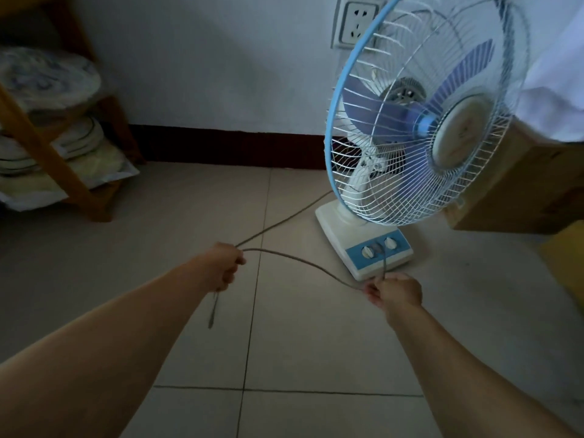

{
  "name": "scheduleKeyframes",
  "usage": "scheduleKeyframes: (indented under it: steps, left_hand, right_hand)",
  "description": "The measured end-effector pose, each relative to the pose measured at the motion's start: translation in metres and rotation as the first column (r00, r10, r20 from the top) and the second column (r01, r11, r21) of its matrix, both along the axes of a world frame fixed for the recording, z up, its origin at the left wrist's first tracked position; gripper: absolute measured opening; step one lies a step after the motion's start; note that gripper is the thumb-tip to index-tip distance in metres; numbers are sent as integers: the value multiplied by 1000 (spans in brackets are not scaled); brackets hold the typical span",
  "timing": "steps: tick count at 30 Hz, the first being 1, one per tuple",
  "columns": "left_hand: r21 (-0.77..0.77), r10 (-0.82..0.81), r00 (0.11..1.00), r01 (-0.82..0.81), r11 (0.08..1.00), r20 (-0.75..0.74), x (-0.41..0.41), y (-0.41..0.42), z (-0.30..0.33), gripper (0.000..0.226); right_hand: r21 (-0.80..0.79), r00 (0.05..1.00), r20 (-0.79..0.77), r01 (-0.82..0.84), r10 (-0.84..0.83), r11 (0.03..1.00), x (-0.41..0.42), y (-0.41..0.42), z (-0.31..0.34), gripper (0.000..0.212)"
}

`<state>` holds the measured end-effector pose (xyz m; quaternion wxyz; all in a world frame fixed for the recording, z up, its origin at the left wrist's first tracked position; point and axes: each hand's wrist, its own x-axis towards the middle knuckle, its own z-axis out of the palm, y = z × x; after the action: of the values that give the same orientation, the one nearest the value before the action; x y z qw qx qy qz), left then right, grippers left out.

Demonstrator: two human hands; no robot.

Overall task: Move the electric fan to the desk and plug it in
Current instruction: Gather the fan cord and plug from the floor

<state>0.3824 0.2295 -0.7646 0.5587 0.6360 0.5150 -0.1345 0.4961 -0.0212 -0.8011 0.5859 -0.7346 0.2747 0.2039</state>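
Gripping the cord (286, 259), left hand (225, 266) and right hand (396, 292); fan (420, 121) on floor tiles (300, 343), cardboard box (518, 191) behind, wall socket (355, 23) above.

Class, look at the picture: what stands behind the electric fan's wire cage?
Behind the electric fan, a white wall socket shows on the wall, its right part covered by the cage. A cardboard box stands behind at right, partly hidden.

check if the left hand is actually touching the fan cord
Touching. The head view shows the left hand with its fingers curled round the cord, which comes out of the fist on both sides.
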Motion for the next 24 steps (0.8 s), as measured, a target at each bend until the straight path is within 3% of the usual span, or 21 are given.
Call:
scheduleKeyframes:
  steps: [2,4,8,12,15,17,20,24]
  left_hand:
    - [-156,110,991,-98,983,73,14,-16,3,32]
    - [-278,186,973,-142,950,139,28,-33,2,34]
    - [-459,296,931,-172,872,215,55,-68,2,30]
    - [-396,129,966,-31,918,225,76,-99,9,23]
    - [-371,111,977,-36,928,183,80,-109,17,24]
    - [-360,154,972,-83,929,175,84,-114,18,28]
    - [-331,233,955,-164,929,181,90,-122,10,33]
    - [-286,286,931,-218,933,225,95,-128,-5,29]
  right_hand:
    - [71,997,33,-74,72,995,-6,6,3,24]
    - [35,968,105,-234,230,972,-10,13,4,25]
    - [-12,830,210,-526,517,850,-17,22,14,15]
    - [-139,609,272,-741,745,657,-10,22,18,24]
    - [-189,536,267,-786,801,589,-4,17,19,33]
    - [-204,505,243,-808,828,553,3,11,18,31]
    - [-212,511,207,-809,834,548,11,3,12,12]
    - [-369,527,110,-766,843,527,28,-14,-4,41]
